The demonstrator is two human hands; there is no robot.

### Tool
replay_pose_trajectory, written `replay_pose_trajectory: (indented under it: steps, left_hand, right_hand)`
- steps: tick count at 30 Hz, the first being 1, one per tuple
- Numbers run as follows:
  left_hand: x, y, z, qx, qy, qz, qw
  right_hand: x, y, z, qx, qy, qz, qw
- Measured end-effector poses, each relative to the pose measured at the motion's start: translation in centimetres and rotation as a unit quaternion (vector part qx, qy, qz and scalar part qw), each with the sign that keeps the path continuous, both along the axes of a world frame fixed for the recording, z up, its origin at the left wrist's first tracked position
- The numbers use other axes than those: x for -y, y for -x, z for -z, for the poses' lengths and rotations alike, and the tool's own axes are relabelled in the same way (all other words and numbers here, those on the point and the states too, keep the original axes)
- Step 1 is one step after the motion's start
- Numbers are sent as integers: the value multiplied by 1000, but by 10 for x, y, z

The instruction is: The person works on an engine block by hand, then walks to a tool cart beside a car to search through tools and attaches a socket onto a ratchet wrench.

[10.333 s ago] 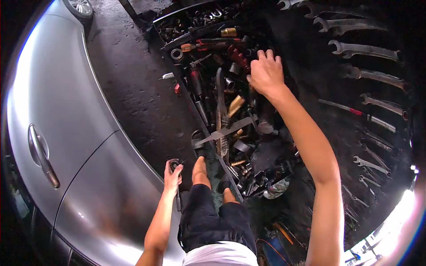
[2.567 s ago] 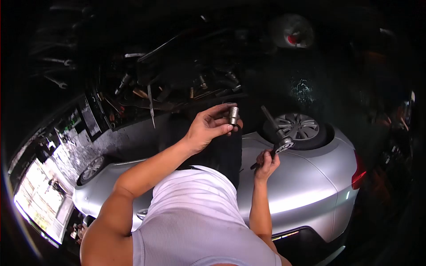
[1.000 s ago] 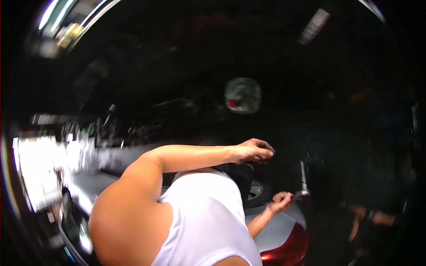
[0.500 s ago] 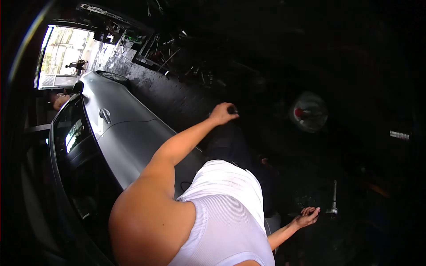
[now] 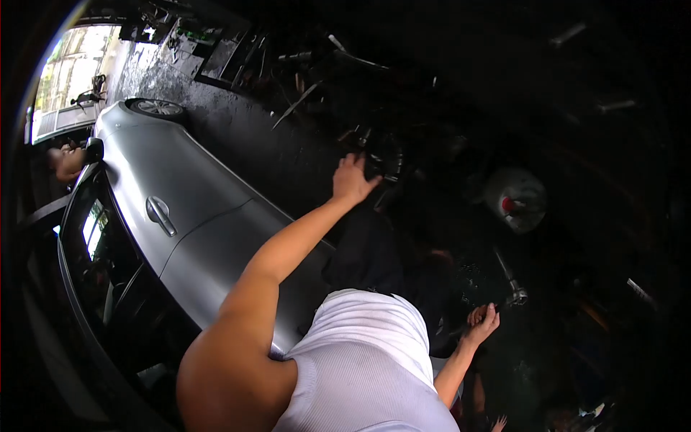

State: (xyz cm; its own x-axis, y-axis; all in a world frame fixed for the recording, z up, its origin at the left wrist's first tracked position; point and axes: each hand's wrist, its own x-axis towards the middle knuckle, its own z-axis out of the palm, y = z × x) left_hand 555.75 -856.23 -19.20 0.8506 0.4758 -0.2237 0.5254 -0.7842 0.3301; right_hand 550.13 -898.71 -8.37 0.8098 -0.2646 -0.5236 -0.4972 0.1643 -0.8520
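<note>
My left hand (image 5: 350, 181) reaches out over dark tools, its thumb and fingers spread apart. A dark patch lies between thumb and fingers, and I cannot make out an object in it. Lower right, my right hand (image 5: 482, 325) is closed round the handle of a ratchet (image 5: 517, 296). Its round head sticks out past the fingers, with a long extension pointing up and left. The handle itself is mostly hidden in shadow and by the hand.
A silver car (image 5: 209, 209) stands along the left side. Metal tools, one a long flat piece (image 5: 296, 105), lie in shadow beyond my left hand. A pale round container (image 5: 520, 200) with a red spot is at the right. Another person (image 5: 70, 163) is at the far left.
My view has swung from the tool tray past the car's rear and back along its side. The socket seen earlier in my left hand is no longer discernible; that hand's fingers have spread.
</note>
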Motion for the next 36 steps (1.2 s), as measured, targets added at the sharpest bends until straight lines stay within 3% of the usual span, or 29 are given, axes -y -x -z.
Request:
replay_pose_trajectory:
  steps: [2,9,16,19,24,25,29,30,32,33,36]
  left_hand:
    - [7,8,-13,4,27,48,998]
    - [-22,49,-14,20,83,13,996]
    - [-170,17,-44,-68,-176,37,981]
    - [-214,-13,-55,-80,-208,182,958]
    - [-278,-58,-37,-74,-223,420,877]
    - [-288,-70,-39,-103,-182,428,879]
    - [-344,-101,-27,-35,61,323,944]
    - [-363,-105,-20,-29,24,340,940]
    - [-393,-113,-25,-114,-48,457,881]
    - [-411,-115,-20,-97,-80,539,833]
    - [-436,-113,3,-28,-70,610,789]
  right_hand:
    - [-18,-5,0,-4,-5,-29,1000]
    - [-48,-22,35,-54,-14,-62,997]
    - [-102,-29,44,-18,48,-74,996]
    - [-131,-26,52,18,57,-74,995]
    - [-216,-13,62,11,96,20,995]
    - [-240,-11,63,3,107,46,993]
    - [-327,19,65,-17,104,125,987]
    - [-343,30,67,-24,100,147,984]
    - [-388,42,54,-41,54,198,978]
    - [-407,46,41,-62,25,183,981]
    - [-447,53,33,-69,30,166,983]
